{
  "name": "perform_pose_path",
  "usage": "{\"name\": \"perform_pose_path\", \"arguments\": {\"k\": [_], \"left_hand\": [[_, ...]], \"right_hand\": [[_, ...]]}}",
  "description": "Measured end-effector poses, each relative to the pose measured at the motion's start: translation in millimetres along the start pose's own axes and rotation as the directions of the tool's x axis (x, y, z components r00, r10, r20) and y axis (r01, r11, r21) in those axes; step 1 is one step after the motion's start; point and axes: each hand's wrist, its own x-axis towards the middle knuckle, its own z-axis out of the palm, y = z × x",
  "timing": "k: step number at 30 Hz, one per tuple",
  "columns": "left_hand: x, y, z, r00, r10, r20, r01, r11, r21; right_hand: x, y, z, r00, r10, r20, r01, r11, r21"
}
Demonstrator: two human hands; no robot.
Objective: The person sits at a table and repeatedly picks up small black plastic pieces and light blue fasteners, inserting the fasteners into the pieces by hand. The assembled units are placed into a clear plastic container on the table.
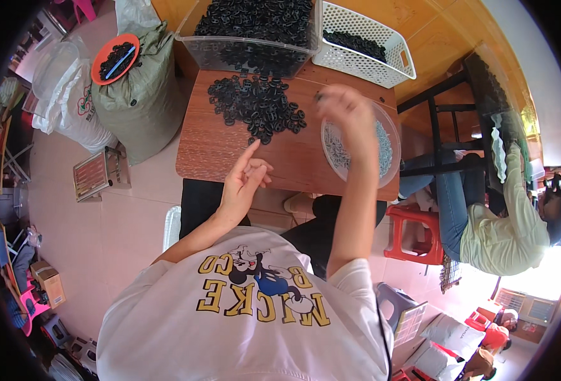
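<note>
Item 1, far L: orange bowl [96, 72] w/ loose black bits and a blue stick, on top of a stuffed green-grey sack [142, 111].

Item 2: clear bin [190, 53], heaped w/ black bits, at the far edge of the brown surface [195, 151].

Item 3: left hand [237, 192], at near side of surface. Index stretched out, its tip at or just beside the pile's near edge (contact can't be confirmed); thumb clear of index, other fingers loosely curled; no item seen in the gap.

Item 4: black rings [255, 105], qty many, in a loose pile, mid-surface, in front of bin. Prob. light, stiff plastic or rubber, smooth, not fragile; likely to roll or tangle w/ neighbours. Best hold: thumb + index on opp. outer edges, one from the pile's fringe.

Item 5: right hand [351, 115], raised, blurred. Fingers bent & drawn close, w/ a dark piece [319, 97] at the tips; firm grip or not, can't tell.

Item 6: round clear tray [396, 145], under right hand & forearm, holding small silvery pieces [384, 147]. Approx. hard, light, slippery; fingertip pinch.

Item 7: white perforated basket [364, 75], part-filled w/ black bits, behind tray.

Item 8, R: red stool [414, 236], on floor.
</note>
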Motion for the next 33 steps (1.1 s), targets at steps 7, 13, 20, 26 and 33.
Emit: {"name": "perform_pose_path", "arguments": {"k": [7, 13, 20, 26, 33], "left_hand": [[-11.4, -14.8, -36.3, 0.996, -0.045, -0.077, 0.048, 0.998, 0.044], [-16.7, -27.3, -56.3, 0.986, -0.119, -0.115, 0.122, 0.992, 0.020], [-4.8, -22.6, -56.7, 0.975, -0.217, -0.052, 0.218, 0.976, 0.007], [-4.9, -21.4, -54.9, 0.977, -0.200, -0.077, 0.202, 0.979, 0.011], [-4.5, -28.8, -59.4, 0.977, -0.200, -0.069, 0.203, 0.978, 0.038]], "right_hand": [[73.8, 0.2, -53.8, 0.918, -0.134, -0.374, 0.119, 0.991, -0.063], [-26.8, 20.9, -48.3, 0.960, 0.065, -0.272, -0.223, 0.762, -0.608], [-68.3, 47.8, -61.9, 0.996, -0.041, -0.085, -0.045, 0.591, -0.806], [-63.3, 42.3, -32.1, 0.991, -0.132, 0.009, 0.090, 0.617, -0.782], [-47.8, 65.7, 51.3, 0.954, -0.238, 0.182, 0.298, 0.682, -0.669]]}}
